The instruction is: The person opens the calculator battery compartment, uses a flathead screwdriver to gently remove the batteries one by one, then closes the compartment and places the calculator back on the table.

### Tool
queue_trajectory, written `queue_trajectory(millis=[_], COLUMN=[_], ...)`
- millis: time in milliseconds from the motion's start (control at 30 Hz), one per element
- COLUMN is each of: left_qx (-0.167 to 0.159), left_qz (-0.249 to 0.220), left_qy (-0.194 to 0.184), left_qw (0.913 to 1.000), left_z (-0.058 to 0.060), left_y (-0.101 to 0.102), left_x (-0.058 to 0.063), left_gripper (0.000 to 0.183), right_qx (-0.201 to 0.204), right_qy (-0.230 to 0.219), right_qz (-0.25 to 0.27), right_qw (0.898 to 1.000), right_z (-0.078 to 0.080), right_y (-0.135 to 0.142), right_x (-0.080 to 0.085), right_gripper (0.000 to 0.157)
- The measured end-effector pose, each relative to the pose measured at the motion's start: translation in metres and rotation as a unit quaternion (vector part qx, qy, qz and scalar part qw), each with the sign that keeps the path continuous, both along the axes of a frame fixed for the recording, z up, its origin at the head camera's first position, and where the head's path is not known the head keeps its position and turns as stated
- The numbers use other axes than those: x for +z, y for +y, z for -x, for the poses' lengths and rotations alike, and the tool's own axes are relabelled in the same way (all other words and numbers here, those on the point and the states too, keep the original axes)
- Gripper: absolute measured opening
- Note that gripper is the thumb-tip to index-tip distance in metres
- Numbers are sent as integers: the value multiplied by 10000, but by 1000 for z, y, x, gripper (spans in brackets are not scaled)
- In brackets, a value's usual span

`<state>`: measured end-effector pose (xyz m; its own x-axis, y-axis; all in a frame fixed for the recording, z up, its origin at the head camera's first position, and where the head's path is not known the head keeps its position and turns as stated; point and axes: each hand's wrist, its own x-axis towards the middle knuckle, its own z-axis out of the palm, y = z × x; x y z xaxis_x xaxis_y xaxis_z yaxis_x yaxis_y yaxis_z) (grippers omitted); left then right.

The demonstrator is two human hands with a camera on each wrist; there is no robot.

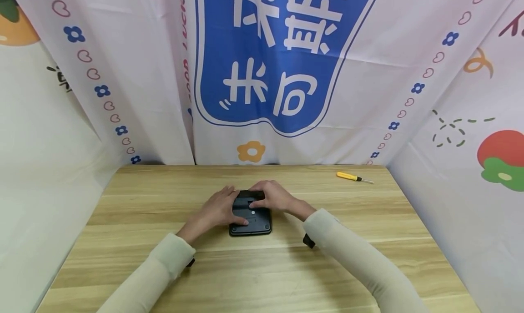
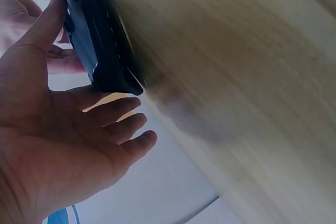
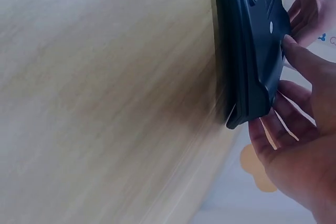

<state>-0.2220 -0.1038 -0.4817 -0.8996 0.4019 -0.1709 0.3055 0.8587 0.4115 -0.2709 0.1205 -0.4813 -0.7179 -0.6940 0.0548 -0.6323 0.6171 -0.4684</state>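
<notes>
A black calculator (image 1: pixel 251 224) lies on the wooden table with its underside up, showing round feet, a small white dot and a dark recess near the far edge. My left hand (image 1: pixel 219 208) holds its left side, thumb across the underside; in the left wrist view the other fingers reach loosely past its far end. From the right, my right hand (image 1: pixel 275 197) grips the far right corner. Its thumb (image 3: pixel 300 56) presses on the underside close to the recess, and its fingers curl behind the far edge. What the fingertips touch beneath the calculator is hidden.
A screwdriver (image 1: pixel 354 177) with a yellow handle lies at the far right of the table (image 1: pixel 262 276). Behind the table's far edge hangs a printed white curtain (image 1: pixel 163 135), with more white fabric at both sides.
</notes>
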Motion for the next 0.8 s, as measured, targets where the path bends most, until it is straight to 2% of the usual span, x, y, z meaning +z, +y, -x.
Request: queue_trajectory(millis=[133,500,800], left_qx=[-41,-36,45], left_qz=[-26,-2,34], left_qy=[-24,-203,-361], left_qw=[10000,9998,9993], left_z=[-1,0,1], left_y=[1,5,6], left_x=[-1,-1,1], left_gripper=[108,111,113], right_qx=[108,284,312], right_qy=[131,154,152], right_qz=[-25,-57,-498], right_qw=[9999,9995,9982], right_z=[-1,1,4], right_y=[-2,-7,-13], right_x=[0,4,11], right_gripper=[47,41,38])
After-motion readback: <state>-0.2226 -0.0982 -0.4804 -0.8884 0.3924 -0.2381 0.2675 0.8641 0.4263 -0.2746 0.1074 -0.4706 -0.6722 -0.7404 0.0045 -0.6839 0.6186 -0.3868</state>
